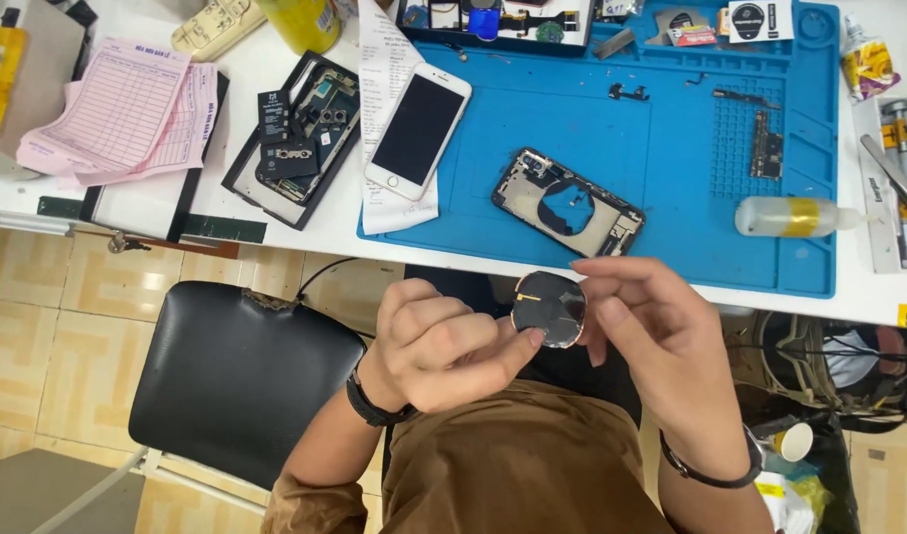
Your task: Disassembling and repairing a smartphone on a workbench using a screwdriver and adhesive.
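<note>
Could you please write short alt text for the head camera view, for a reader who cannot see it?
Two hands, the left hand and the right hand, hold a round dark coil between them in front of a white table. On the blue mat lies an opened phone frame, with a white phone beside it.

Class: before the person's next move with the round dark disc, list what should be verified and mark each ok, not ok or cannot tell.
1. Round dark coil disc with coppery rim pinched in both hands, left hand and right hand: ok.
2. Disc held over the lap, off the blue rubber work mat: not ok.
3. Opened phone back frame with round cut-out lying flat on the mat: ok.
4. Clear squeeze bottle with yellow band lying capped: cannot tell.
5. Disc undamaged: cannot tell.
</note>
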